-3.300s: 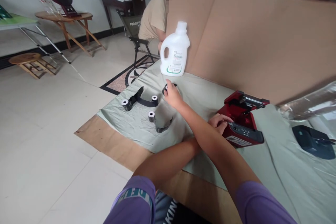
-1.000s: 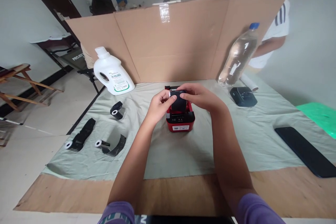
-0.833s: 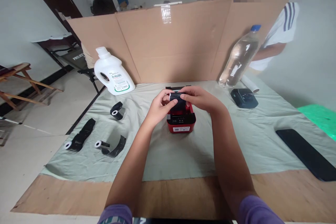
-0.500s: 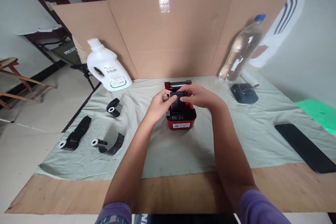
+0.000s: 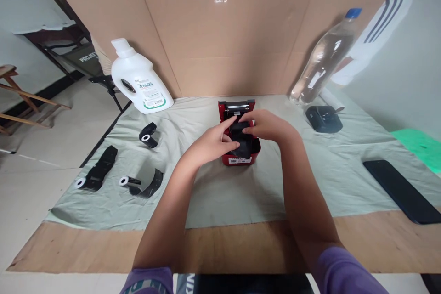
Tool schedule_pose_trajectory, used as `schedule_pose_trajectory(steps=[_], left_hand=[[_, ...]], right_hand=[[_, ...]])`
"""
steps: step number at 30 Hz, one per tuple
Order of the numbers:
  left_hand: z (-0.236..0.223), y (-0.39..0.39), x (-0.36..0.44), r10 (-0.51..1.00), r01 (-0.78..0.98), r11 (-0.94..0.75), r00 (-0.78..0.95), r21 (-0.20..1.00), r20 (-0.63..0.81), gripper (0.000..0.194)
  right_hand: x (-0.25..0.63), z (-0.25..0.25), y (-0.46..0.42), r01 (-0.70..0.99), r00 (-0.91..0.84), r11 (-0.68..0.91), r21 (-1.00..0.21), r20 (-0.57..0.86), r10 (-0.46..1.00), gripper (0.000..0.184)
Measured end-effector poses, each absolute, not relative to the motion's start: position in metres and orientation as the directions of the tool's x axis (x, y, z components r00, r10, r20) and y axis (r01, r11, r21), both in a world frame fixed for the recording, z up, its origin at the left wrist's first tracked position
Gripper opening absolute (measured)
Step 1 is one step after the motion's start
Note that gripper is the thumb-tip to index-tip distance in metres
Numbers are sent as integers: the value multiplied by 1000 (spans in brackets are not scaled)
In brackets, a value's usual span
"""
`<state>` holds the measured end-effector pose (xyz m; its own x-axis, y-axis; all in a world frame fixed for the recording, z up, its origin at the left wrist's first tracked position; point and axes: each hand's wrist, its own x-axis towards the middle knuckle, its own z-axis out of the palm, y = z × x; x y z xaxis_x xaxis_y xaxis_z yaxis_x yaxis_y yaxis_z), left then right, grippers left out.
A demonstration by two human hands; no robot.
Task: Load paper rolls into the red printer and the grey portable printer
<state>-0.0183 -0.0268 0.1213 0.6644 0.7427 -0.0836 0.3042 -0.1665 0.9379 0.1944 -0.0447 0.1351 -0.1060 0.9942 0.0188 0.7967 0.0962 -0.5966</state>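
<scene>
A small red and black printer (image 5: 240,161) stands at the middle of the cloth with its lid (image 5: 236,106) raised. Over its opening is a roll of black ribbon-like material (image 5: 240,127), whose loose strip hangs down across the printer's front. My left hand (image 5: 211,144) grips the roll's left side, thumb on the strip and index finger stretched toward the lid. Fingers of my right hand (image 5: 267,126) close on the roll's right side. How far the roll sits inside the printer is hidden by my hands.
Several similar black rolls, one with a curled strip (image 5: 151,185), lie at left. A white jug (image 5: 141,80) and a clear bottle (image 5: 325,57) stand before the cardboard (image 5: 230,41). At right are a black case (image 5: 324,119) and a phone (image 5: 401,190).
The black strip now hangs lower, covering the printer's front panel. My left hand has shifted down a little, its index finger and thumb spread wider. The view has tilted slightly downward.
</scene>
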Motion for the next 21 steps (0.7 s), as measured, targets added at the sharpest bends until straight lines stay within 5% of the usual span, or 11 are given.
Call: schedule_pose_trajectory(steps=[6, 12, 14, 18, 21], left_hand=[[124, -22, -23, 724, 438, -220, 672, 871, -155, 77], [121, -21, -23, 724, 588, -450, 681, 672, -112, 45], [118, -22, -21, 720, 607, -464, 683, 646, -124, 42], [115, -24, -16, 742, 645, -519, 666, 560, -80, 34], [120, -27, -13, 728, 646, -602, 686, 470, -10, 28]], right_hand=[[178, 106, -26, 963, -10, -3, -271, -46, 999, 31], [169, 100, -18, 984, 12, -30, -177, -102, 995, 30], [171, 104, -19, 973, -7, -19, -229, -113, 994, 28], [196, 117, -26, 846, -86, -13, -533, -161, 983, 17], [219, 121, -30, 732, 65, -84, -676, -54, 996, 29]])
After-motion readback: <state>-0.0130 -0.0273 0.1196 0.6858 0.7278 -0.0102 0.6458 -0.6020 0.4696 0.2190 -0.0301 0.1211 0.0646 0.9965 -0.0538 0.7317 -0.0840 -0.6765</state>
